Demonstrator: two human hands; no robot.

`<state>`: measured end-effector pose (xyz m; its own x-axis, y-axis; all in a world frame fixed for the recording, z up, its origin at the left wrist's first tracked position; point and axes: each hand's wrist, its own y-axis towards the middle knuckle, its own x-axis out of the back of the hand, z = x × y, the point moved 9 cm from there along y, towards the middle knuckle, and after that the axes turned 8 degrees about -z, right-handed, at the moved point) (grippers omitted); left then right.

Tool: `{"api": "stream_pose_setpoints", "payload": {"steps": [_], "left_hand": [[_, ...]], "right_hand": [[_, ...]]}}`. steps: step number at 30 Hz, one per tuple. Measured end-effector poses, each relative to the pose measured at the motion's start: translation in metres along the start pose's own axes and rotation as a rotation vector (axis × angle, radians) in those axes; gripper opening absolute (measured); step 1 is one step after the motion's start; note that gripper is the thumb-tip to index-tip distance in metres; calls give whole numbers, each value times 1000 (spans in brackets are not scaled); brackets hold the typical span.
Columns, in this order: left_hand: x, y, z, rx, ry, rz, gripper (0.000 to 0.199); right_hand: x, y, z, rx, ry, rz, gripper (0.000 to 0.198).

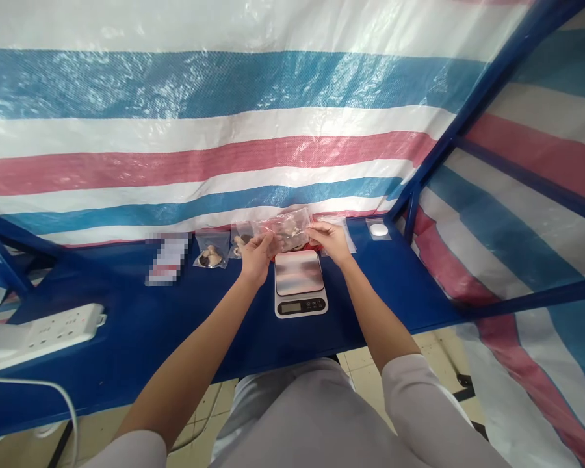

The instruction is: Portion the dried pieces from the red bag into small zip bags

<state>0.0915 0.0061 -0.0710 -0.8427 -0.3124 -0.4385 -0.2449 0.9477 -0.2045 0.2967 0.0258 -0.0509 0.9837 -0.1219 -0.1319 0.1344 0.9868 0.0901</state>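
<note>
Between my two hands a clear plastic zip bag [287, 229] is held up just behind the scale; a few pale pieces show inside, too small to name. My left hand [259, 255] pinches its left end, and my right hand [330, 238] grips the right end. Below them sits a small digital scale [299, 276] with a shiny metal plate and a dark display strip. Left of my hands lie a clear bag with brown and cream pieces [211, 256] and a second such bag [238, 242], partly covered. Something red [313, 247] shows beneath the held bag.
A blue table [214, 312] runs across, backed by a striped plastic sheet [199, 162]. Flat clear bags [346, 227] lie behind my right hand. Farther right is a bagged white oval object [379, 229]. At left are a blurred-out packet [169, 259] and a white power strip [53, 331].
</note>
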Motion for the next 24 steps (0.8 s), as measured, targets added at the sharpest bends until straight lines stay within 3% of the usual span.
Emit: {"api": "stream_pose_setpoints", "payload": {"steps": [7, 10, 15, 19, 24], "left_hand": [[5, -5, 8, 97, 150, 144, 41], [8, 1, -7, 18, 211, 168, 49], [-5, 13, -11, 49, 520, 307, 50], [-9, 19, -16, 3, 490, 306, 41], [-6, 19, -14, 42, 432, 288, 39]], "right_hand": [[18, 6, 4, -13, -72, 58, 49], [15, 8, 11, 4, -127, 137, 45], [3, 9, 19, 23, -167, 246, 38], [-1, 7, 10, -67, -158, 287, 37], [0, 5, 0, -103, -152, 325, 40]]}}
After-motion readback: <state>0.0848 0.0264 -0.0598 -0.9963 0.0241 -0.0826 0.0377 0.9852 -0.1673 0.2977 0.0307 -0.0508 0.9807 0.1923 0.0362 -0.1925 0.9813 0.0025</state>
